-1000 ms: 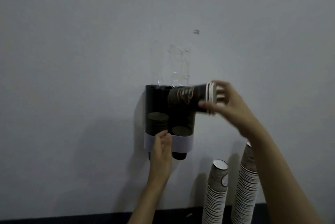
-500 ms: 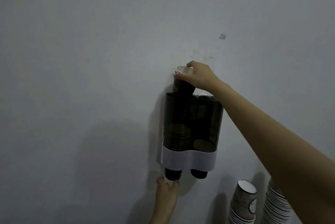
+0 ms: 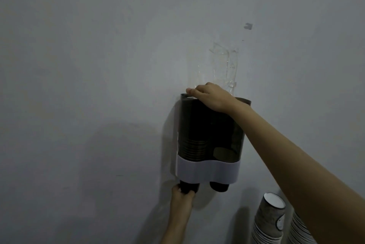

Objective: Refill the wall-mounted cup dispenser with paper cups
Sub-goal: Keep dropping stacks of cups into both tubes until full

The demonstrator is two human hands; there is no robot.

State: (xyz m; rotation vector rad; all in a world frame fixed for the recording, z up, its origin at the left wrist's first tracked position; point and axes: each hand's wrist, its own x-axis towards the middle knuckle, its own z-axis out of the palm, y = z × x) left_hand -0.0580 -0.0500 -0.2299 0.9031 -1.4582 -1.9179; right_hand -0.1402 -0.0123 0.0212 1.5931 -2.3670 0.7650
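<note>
Now the left tube of the wall-mounted cup dispenser (image 3: 209, 135) is seen partly filled, its top pressed by the right hand (image 3: 212, 97), its bottom cup gripped by the left hand (image 3: 182, 196), while two stacks of paper cups (image 3: 268, 222) are left below.

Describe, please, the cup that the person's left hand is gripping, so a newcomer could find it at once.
Find the dark twin-tube dispenser on the grey wall, with a white band across its bottom. Two dark cup bottoms poke out below that band; the gripped cup is the left one, with the left hand around it, while its neighbour hangs untouched.
</note>
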